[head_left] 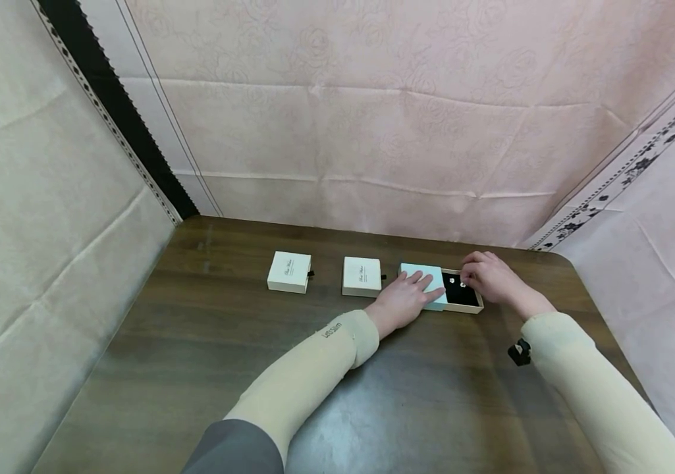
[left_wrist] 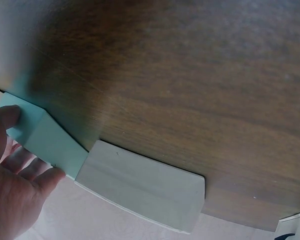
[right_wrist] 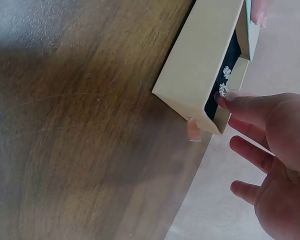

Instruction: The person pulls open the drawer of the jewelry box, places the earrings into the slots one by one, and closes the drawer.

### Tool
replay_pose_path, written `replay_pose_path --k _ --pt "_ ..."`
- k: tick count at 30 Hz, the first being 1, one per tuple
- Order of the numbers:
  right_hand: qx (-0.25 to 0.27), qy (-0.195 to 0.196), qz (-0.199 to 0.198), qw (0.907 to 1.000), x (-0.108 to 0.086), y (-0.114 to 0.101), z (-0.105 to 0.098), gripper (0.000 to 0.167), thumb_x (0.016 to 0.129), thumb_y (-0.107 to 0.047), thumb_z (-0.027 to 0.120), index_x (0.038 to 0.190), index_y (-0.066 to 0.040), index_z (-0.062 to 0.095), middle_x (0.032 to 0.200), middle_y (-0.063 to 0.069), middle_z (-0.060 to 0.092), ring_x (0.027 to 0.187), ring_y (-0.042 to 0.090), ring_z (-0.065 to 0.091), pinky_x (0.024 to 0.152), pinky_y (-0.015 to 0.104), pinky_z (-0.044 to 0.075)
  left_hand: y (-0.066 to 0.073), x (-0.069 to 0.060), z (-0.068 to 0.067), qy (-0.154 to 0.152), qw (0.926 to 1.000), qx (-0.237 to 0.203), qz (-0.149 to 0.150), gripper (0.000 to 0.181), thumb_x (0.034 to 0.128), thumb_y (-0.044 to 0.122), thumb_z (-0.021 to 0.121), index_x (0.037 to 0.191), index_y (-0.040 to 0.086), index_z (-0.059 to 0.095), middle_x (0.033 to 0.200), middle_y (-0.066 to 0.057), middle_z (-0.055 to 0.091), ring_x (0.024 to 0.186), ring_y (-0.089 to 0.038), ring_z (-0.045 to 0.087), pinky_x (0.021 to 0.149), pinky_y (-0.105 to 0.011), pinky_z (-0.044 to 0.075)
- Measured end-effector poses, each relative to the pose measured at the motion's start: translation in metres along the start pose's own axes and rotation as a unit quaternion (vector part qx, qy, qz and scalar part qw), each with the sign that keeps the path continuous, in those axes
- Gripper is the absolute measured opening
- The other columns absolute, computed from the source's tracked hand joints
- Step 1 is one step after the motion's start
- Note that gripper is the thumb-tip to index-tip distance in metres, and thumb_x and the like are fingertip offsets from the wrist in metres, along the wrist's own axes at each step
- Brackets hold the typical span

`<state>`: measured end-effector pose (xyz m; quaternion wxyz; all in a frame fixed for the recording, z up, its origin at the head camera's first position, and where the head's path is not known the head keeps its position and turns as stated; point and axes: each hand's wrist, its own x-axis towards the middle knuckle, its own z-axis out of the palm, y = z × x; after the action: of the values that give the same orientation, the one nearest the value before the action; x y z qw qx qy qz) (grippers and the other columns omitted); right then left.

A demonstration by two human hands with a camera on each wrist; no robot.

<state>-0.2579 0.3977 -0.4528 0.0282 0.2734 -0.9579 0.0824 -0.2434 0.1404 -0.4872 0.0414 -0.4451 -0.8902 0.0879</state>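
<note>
A light-blue sleeve box [head_left: 423, 268] sits on the table with its drawer [head_left: 461, 307] pulled out to the right. My left hand [head_left: 399, 304] rests on the sleeve with spread fingers, the thumb near its front right edge. Black padding [head_left: 454, 294] lines the drawer and bears two small silvery flower-shaped stud earrings [right_wrist: 226, 72]. Over the drawer's right part, my right hand [head_left: 491, 278] pinches the nearer stud [right_wrist: 223, 90] between thumb and forefinger, its other fingers loosely bent. An orange-pink ribbon tab [right_wrist: 193, 130] hangs from the drawer's end.
Two closed white boxes with printed lids stand left of the blue one: a middle box [head_left: 361, 274] and a left box [head_left: 289, 270], each with a dark pull tab. The wooden table [head_left: 195, 368] meets a pink cloth backdrop [head_left: 337, 145]. Pale cloth hangs at both sides.
</note>
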Motion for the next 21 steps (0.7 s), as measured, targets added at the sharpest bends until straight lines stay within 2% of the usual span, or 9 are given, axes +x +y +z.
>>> replay_pose_path --k 21 --pt "0.029 -0.003 0.040 0.9988 0.0002 0.0060 0.0064 0.010 0.097 0.001 0.073 0.089 -0.006 0.074 0.123 0.027 0.066 0.117 0.050 0.058 0.104 0.066 0.044 -0.0001 0.0007 0.0021 0.005 1.0000 0.001 0.001 0.054 0.1182 0.016 0.037 0.168 0.037 0.036 0.169 -0.004 0.040 0.156 -0.022 0.039 0.122 -0.041 0.042"
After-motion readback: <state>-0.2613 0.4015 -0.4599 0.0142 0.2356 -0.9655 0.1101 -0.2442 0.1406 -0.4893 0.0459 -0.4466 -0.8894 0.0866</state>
